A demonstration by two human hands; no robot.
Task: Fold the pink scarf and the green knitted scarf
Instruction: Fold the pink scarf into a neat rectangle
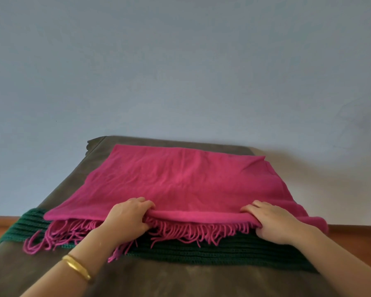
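The pink scarf (176,179) lies spread in a doubled layer across the olive-brown table (169,279), its fringe hanging toward me along the near edge. My left hand (130,216) pinches that near edge left of centre. My right hand (272,221) grips the same edge further right, fingers on top and thumb underneath. The green knitted scarf (234,251) lies flat across the table under the pink one, showing as a dark band below the fringe and at the left edge.
A plain pale blue wall (180,71) rises directly behind the table. Orange-brown floor (0,224) shows at both sides. A gold bangle (76,267) sits on my left wrist.
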